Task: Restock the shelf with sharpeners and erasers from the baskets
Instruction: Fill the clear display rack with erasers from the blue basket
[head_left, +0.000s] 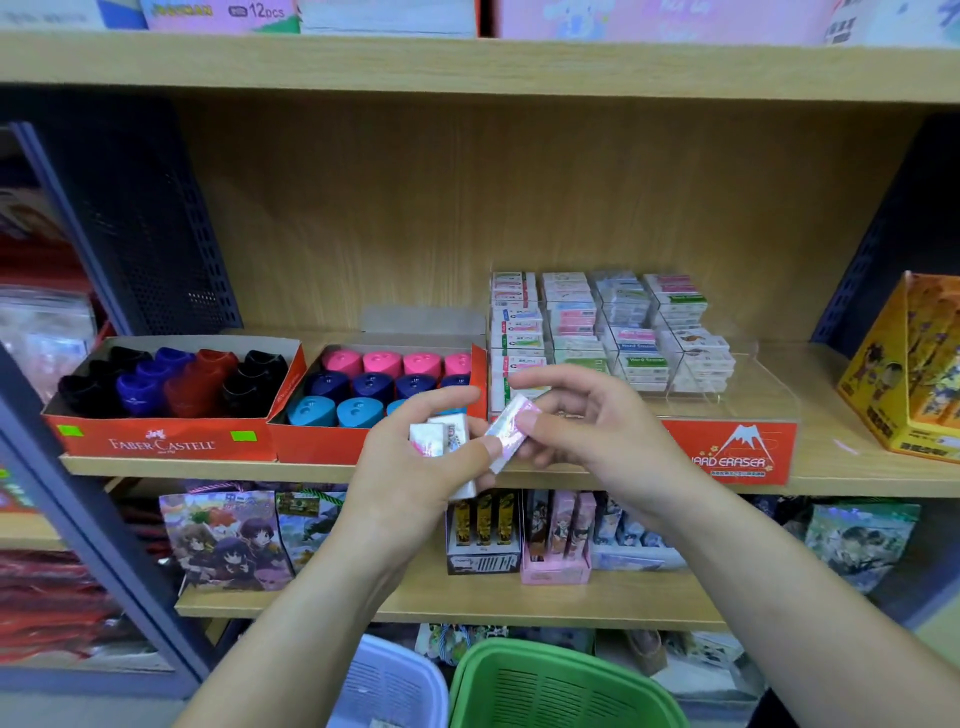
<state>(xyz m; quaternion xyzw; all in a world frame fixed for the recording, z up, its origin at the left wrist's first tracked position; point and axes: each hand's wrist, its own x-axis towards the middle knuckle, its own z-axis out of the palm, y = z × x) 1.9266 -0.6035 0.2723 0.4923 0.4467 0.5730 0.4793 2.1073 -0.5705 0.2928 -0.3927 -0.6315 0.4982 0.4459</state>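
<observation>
My left hand (415, 462) curls round a small stack of erasers (441, 434). My right hand (592, 421) pinches a single eraser (511, 434) between thumb and forefinger, just in front of the clear display tray (727, 441). Risk: a loose left grip lets the stack slip toward the green basket (545, 686) below. Legible text: "HARD ERASER" on the tray front, "FABER-CASTELL" on the sharpener box (166, 441), and "12pcs" on the top shelf.

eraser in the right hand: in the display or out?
Out. The right hand pinches the eraser in front of the clear display; the left hand holds more erasers.
</observation>
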